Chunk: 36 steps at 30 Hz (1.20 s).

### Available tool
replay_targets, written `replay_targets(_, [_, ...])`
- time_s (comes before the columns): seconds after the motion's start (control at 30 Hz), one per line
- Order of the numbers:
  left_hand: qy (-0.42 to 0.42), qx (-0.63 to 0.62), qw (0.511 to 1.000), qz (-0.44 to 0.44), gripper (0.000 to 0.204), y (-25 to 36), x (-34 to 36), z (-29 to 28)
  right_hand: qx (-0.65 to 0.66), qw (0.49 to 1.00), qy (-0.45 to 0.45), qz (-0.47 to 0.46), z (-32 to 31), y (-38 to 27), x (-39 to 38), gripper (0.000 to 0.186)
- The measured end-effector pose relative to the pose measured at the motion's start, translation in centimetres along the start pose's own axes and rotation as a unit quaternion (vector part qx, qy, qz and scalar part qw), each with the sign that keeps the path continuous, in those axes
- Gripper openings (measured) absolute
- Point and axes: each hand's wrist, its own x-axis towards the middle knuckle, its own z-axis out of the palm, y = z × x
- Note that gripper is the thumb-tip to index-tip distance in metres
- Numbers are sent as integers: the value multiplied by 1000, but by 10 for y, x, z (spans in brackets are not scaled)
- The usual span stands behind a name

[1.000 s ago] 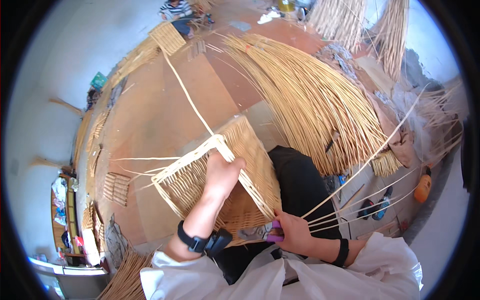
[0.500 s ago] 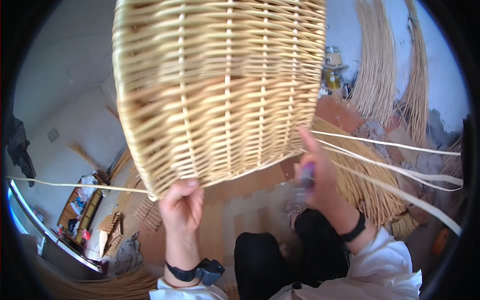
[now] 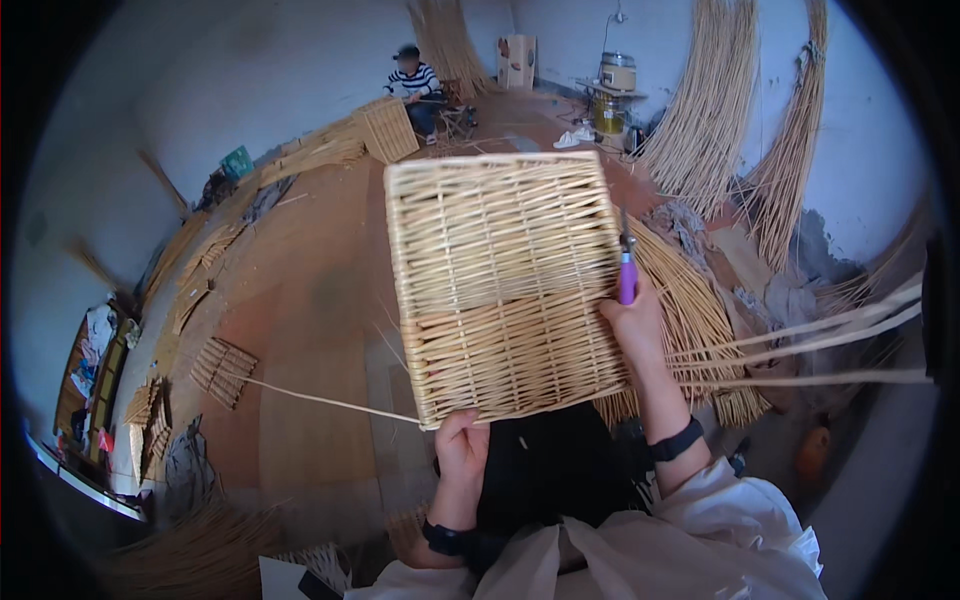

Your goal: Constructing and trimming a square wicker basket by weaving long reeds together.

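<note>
A rectangular woven wicker panel (image 3: 505, 290) is held up before me, over my lap. My left hand (image 3: 463, 446) pinches its lower left corner, thumb on the near face and fingers behind. At the panel's right edge, my right hand (image 3: 636, 325) is closed around a purple-handled tool (image 3: 628, 280), whose thin dark metal end points up; its exact kind is unclear. Whether that hand also grips the panel's edge cannot be made out. One long pale rod (image 3: 320, 397) sticks out left from the lower corner, and several rods (image 3: 800, 345) run out to the right.
A bundle of cut rods (image 3: 690, 320) lies on the floor to my right. Long rod bundles (image 3: 705, 110) lean on the right wall. At the far end another person (image 3: 418, 85) sits by a large wicker piece (image 3: 388, 130). Small woven panels (image 3: 222, 372) lie at left.
The panel has come down and appears smaller, showing its whole face and the room beyond. My left hand has moved right and lower. The purple-handled tool now points upward.
</note>
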Motion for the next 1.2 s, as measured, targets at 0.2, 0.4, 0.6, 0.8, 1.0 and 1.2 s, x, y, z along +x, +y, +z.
replay_targets(0.2, [111,-17,992,-57,60,-32,-8,-57,-123,978,-142,86,31,71,4,33])
replay_targets(0.4, [220,114,949,-194,46,5,-50,-32,-260,947,-173,77,57,97,1,37])
replay_targets(0.6, [217,122,922,-295,36,-46,-40,-35,-196,927,-268,-174,9,60,-47,42])
replay_targets(0.8, [205,132,960,-138,31,-92,-16,-66,-289,943,-142,-81,-51,54,-71,33])
replay_targets(1.0, [234,218,940,-120,32,-88,-17,-52,-481,776,-402,-67,-35,94,-101,31])
replay_targets(1.2, [100,401,811,-415,37,-49,-6,-33,-428,823,-344,-143,-76,90,-77,57])
